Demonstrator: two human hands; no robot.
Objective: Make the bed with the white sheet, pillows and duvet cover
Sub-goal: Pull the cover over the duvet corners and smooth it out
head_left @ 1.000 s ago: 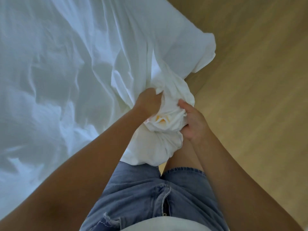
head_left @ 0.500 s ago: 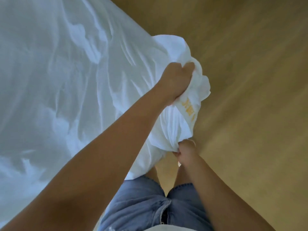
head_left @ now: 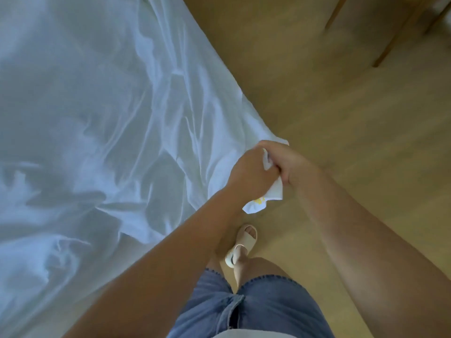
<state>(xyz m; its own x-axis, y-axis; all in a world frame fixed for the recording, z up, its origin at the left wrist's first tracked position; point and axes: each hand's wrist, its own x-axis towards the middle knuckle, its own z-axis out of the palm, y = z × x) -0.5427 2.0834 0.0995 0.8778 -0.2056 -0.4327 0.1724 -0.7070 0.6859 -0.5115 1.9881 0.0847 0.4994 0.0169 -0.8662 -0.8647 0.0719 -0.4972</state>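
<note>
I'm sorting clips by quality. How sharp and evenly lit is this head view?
Head view: soft throughout with slight motion blur; the hands gripping the sheet lack crisp edges; the sheet looks bluish and shadowed in its folds, the floor warm; wide-angle bending at the edges; no glare.

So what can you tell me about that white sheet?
The sheet is thin white cloth, heavily creased, spread over the bed and filling the left of the view. Its edge runs diagonally beside the wooden floor. One corner is bunched between the left hand and right hand, both gripping it. A small tail hangs below them, showing a yellow mark too small to read.
</note>
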